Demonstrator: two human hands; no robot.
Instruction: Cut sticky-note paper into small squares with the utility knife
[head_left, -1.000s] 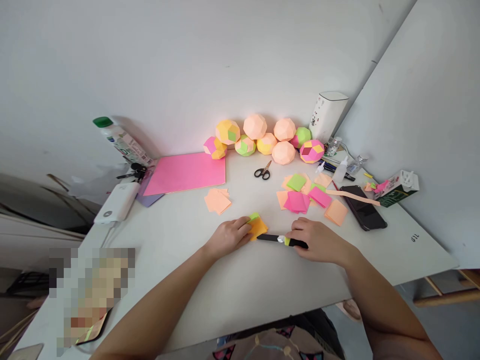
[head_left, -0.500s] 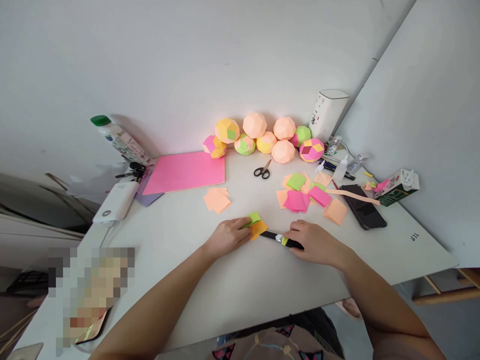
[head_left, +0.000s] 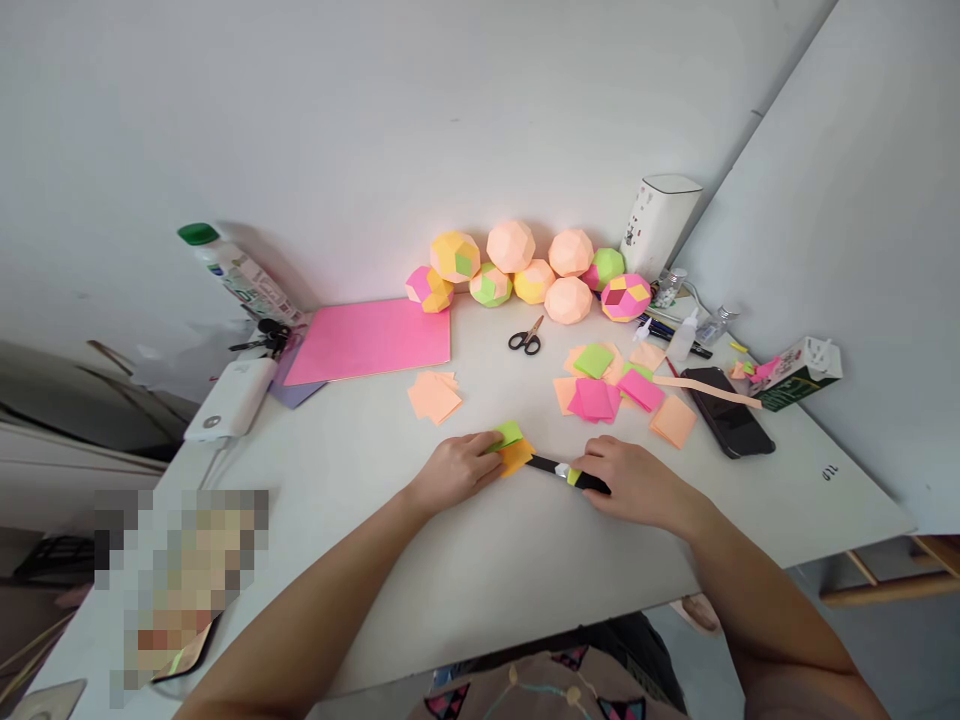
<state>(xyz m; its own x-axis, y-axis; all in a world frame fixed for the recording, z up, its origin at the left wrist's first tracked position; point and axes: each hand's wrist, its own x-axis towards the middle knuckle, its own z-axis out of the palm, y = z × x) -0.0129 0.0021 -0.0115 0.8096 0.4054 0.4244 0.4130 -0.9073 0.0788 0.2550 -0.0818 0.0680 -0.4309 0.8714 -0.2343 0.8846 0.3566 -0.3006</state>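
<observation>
My left hand (head_left: 461, 470) presses folded green and orange paper (head_left: 516, 456) against the white table (head_left: 480, 590), its fingers lying over the left part. The black handle of a utility knife (head_left: 592, 482) is in my right hand (head_left: 626, 478). Its dark blade (head_left: 545, 464) points left, with the tip at or under the orange paper's right edge; the very tip is hidden. Loose peach papers (head_left: 435, 397) lie beyond my left hand. Pink, green and peach paper pieces (head_left: 596, 398) are heaped beyond my right hand.
Faceted paper balls (head_left: 511, 246) stand along the wall, with scissors (head_left: 525, 340) before them. A pink sheet (head_left: 367, 342) lies at the back left. To the right are a black phone (head_left: 727, 415), a glue bottle (head_left: 682, 338) and a carton (head_left: 804, 372). A white power bank (head_left: 229, 400) sits left.
The knife has shifted slightly right, its blade drawn a little out from the paper, along with my right hand. My left hand stays on the paper. The camera view moved slightly.
</observation>
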